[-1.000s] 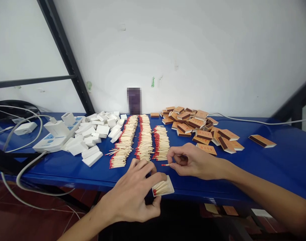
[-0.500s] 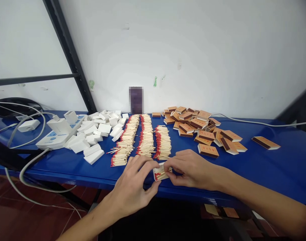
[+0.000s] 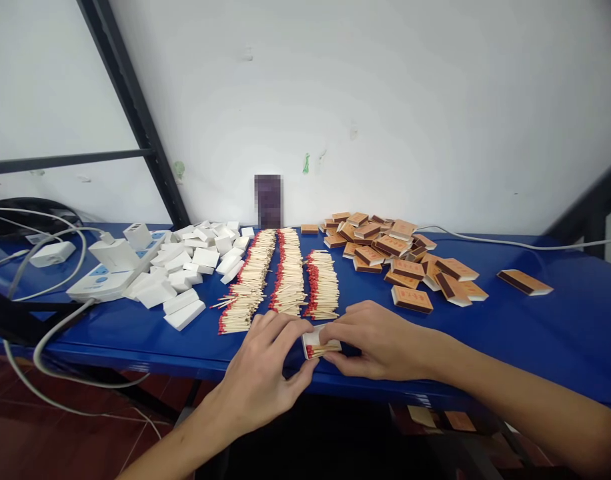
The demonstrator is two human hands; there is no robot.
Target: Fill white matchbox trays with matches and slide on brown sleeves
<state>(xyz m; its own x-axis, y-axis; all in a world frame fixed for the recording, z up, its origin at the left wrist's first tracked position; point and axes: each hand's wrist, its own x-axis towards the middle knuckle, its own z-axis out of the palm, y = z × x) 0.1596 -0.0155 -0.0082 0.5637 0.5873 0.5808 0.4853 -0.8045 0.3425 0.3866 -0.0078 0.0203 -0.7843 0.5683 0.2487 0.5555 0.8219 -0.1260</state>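
Note:
My left hand and my right hand meet at the near edge of the blue table, both closed on a small white matchbox tray holding red-tipped matches. The left fingers pinch its left side, the right fingers grip its right side. Just beyond the hands lie three rows of matches with red heads.
A heap of white inner trays lies at the left, a pile of orange-brown matchbox sleeves at the right, one sleeve apart. A power strip, chargers and cables crowd the far left. A black frame bar slants up.
My right hand held a single match beside the rows, then came to the tray. The tray rose from the table edge and both hands now grip it closer together.

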